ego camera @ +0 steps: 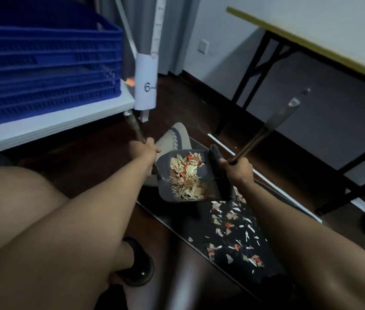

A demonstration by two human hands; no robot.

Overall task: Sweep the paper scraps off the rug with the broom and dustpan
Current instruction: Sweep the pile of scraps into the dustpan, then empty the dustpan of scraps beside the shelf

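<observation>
Dark brown wooden floor (199, 113) runs under the whole scene, with a pale wall (221, 41) behind and a white switch plate (204, 46) set in it. A long black rug (244, 238) lies on the floor, reaching from the near foreground toward the wall. To the left, a white shelf board (54, 124) carries a stack of blue perforated plastic crates (43, 70). A white paper label marked "6-" (146, 81) is wrapped round a grey upright post beside the shelf. To the right stands a bench with a yellow-edged top and black metal legs (311, 43). A cream cushion with a blue pattern (177, 137) lies on the floor just beyond the rug.

The torn paper scraps in cream, white and red (235, 231) lie in two lots: one scattered over the middle of the rug, the other heaped in the grey plastic dustpan (166, 166). The dustpan sits at the far part of the rug, its open mouth toward the loose scraps. The dark-bristled broom with a long metal handle (220, 175) stands with its head at the dustpan's right edge, touching the heap.

The left hand (147, 151) grips the dustpan's long handle, fingers curled round it. The right hand (239, 171) grips the broom handle low down, just above the head, fingers wrapped round it. A black shoe (139, 262) rests on the floor to the left of the rug.
</observation>
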